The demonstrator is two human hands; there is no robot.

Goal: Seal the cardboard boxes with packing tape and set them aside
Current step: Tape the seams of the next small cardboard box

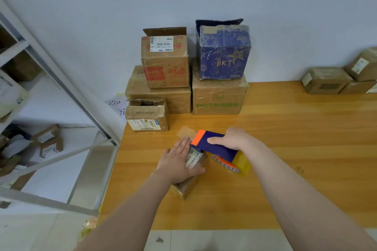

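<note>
A small cardboard box (188,186) with a white label lies on the wooden table (285,149), mostly hidden under my left hand (178,162). That hand presses flat on the box top, fingers straight. My right hand (232,138) grips a blue and orange tape dispenser (214,144) with a roll of clear yellowish tape (238,164). The dispenser's orange front end sits at the far edge of the box, beside my left fingertips. A strip of clear tape (186,131) stretches onto the table beyond the box.
Several cardboard boxes stand stacked against the wall: an open small box (146,117), a red-printed box (165,61), a blue box (223,53), and larger boxes (218,98) beneath. More boxes (326,80) sit at the far right. A metal shelf (51,87) stands left of the table.
</note>
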